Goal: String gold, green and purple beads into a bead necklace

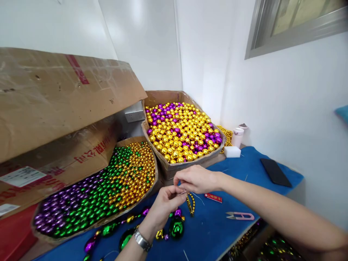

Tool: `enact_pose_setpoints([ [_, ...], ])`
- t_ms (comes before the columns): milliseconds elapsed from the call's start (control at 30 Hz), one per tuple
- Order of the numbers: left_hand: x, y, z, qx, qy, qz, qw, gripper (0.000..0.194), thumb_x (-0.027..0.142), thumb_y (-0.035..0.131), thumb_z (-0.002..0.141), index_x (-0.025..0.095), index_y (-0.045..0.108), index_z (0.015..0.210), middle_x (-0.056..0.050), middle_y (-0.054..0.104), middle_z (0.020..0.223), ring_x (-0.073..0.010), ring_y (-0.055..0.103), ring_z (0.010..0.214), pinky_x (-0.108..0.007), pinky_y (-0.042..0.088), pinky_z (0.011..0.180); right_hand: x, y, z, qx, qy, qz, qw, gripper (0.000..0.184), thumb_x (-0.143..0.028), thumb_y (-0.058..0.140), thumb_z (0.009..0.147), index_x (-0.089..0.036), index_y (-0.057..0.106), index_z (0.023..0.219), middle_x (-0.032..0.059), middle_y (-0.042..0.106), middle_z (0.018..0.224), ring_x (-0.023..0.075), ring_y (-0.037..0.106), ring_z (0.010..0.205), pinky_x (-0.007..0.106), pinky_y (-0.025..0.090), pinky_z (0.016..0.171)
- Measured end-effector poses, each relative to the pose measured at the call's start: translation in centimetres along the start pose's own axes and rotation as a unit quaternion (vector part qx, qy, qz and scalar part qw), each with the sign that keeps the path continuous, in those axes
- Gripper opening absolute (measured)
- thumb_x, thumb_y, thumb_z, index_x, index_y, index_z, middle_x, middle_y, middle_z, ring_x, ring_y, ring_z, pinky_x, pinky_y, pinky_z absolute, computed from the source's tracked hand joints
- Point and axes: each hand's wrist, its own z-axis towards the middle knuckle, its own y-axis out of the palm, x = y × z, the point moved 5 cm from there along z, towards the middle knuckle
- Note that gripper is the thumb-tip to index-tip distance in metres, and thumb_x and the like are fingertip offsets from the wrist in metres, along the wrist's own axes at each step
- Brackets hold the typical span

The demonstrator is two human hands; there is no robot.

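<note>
My left hand [163, 206] is closed in a pinch on a thin thread and a short gold bead strand [191, 203] that hangs from it over the blue table [212, 232]. My right hand [194, 178] meets it from the right, fingers pinched on the same thread end. Below the hands lies a string of large green, purple and gold beads [174, 226]. A silver watch [141, 240] sits on my left wrist.
A box of small purple, green and gold beads [103, 185] stands at left under cardboard flaps [54, 108]. A box of gold and purple balls [181, 130] sits behind. Pink snips [240, 216], a red tag [213, 197], a white block [232, 151], a cup [237, 136] and a black phone [275, 172] lie right.
</note>
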Motion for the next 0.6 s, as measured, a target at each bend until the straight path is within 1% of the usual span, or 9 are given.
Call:
enact_pose_setpoints([
  [67, 0.2, -0.1, 0.0, 0.015, 0.015, 0.037, 0.999, 0.028, 0.039, 0.072, 0.069, 0.013, 0.065, 0.067, 0.002, 0.049, 0.057, -0.0071, 0.032, 0.049, -0.021, 0.022, 0.046, 0.6, 0.1, -0.3, 0.007, 0.010, 0.038, 0.999, 0.015, -0.020, 0.054, 0.083, -0.020, 0.060, 0.097, 0.0030, 0.065, 0.088, 0.0160, 0.057, 0.076, 0.027, 0.035, 0.065],
  [133, 0.6, -0.4, 0.1, 0.033, 0.040, 0.090, 0.995, 0.030, 0.040, 0.070, 0.071, 0.013, 0.062, 0.061, 0.002, 0.050, 0.055, -0.0092, 0.038, 0.051, -0.022, 0.027, 0.049, 1.5, 0.0, -1.1, 0.017, 0.023, 0.090, 0.996, 0.008, -0.022, 0.056, 0.082, -0.017, 0.063, 0.082, 0.0024, 0.063, 0.077, 0.0154, 0.055, 0.070, 0.028, 0.035, 0.065],
  [233, 1.9, -1.0, -0.1, 0.062, 0.101, 0.215, 0.969, 0.027, 0.038, 0.065, 0.075, 0.015, 0.063, 0.062, -0.002, 0.057, 0.061, -0.0146, 0.049, 0.059, -0.024, 0.034, 0.055, 2.1, 0.0, -2.9, 0.025, 0.032, 0.210, 0.977, 0.024, -0.029, 0.055, 0.086, -0.015, 0.060, 0.067, -0.0005, 0.057, 0.061, 0.0128, 0.052, 0.060, 0.027, 0.038, 0.062],
  [300, 3.1, -1.0, -0.4, 0.078, 0.149, 0.292, 0.941, 0.024, 0.036, 0.062, 0.078, 0.017, 0.065, 0.064, -0.003, 0.059, 0.064, -0.0161, 0.051, 0.061, -0.025, 0.035, 0.056, 1.8, -0.1, -3.8, 0.055, 0.028, 0.312, 0.948, 0.030, -0.036, 0.047, 0.091, -0.016, 0.058, 0.071, 0.0014, 0.061, 0.074, 0.0129, 0.056, 0.069, 0.027, 0.042, 0.065],
  [367, 4.1, -0.5, -0.5, 0.078, 0.192, 0.331, 0.921, 0.022, 0.034, 0.060, 0.080, 0.018, 0.066, 0.065, -0.004, 0.059, 0.067, -0.0165, 0.052, 0.061, -0.025, 0.035, 0.057, 1.0, -0.3, -3.9, 0.112, 0.021, 0.407, 0.906, 0.031, -0.039, 0.037, 0.095, -0.018, 0.051, 0.077, 0.0046, 0.059, 0.097, 0.0141, 0.056, 0.087, 0.029, 0.044, 0.075],
  [400, 4.5, -0.1, -0.5, 0.073, 0.207, 0.337, 0.916, 0.021, 0.032, 0.059, 0.080, 0.019, 0.066, 0.066, -0.004, 0.059, 0.068, -0.0167, 0.052, 0.062, -0.026, 0.035, 0.057, 0.5, -0.5, -3.7, 0.142, 0.019, 0.448, 0.883, 0.030, -0.040, 0.034, 0.096, -0.020, 0.048, 0.078, 0.0052, 0.057, 0.101, 0.0143, 0.055, 0.092, 0.030, 0.044, 0.078],
  [433, 4.9, 0.2, -0.4, 0.068, 0.219, 0.339, 0.912, 0.020, 0.031, 0.058, 0.080, 0.019, 0.066, 0.066, -0.004, 0.059, 0.070, -0.0170, 0.052, 0.063, -0.026, 0.036, 0.058, 0.0, -0.8, -3.3, 0.168, 0.018, 0.482, 0.860, 0.029, -0.042, 0.033, 0.096, -0.021, 0.045, 0.080, 0.0046, 0.056, 0.099, 0.0139, 0.055, 0.091, 0.030, 0.043, 0.078],
  [500, 5.4, 0.7, -0.1, 0.064, 0.231, 0.346, 0.907, 0.019, 0.030, 0.057, 0.081, 0.019, 0.065, 0.067, -0.004, 0.059, 0.070, -0.0171, 0.053, 0.063, -0.026, 0.036, 0.059, -0.8, -1.5, -2.1, 0.202, 0.020, 0.534, 0.821, 0.026, -0.042, 0.035, 0.095, -0.022, 0.043, 0.081, -0.0009, 0.051, 0.077, 0.0114, 0.054, 0.074, 0.028, 0.044, 0.071],
  [600, 6.3, 0.9, 0.5, 0.072, 0.236, 0.368, 0.896, 0.021, 0.029, 0.056, 0.081, 0.018, 0.062, 0.065, -0.003, 0.058, 0.066, -0.0153, 0.051, 0.059, -0.026, 0.035, 0.056, -1.5, -3.6, -0.4, 0.242, 0.031, 0.574, 0.782, 0.024, -0.038, 0.043, 0.092, -0.021, 0.044, 0.076, -0.0084, 0.031, 0.060, 0.0066, 0.037, 0.051, 0.021, 0.037, 0.054],
])
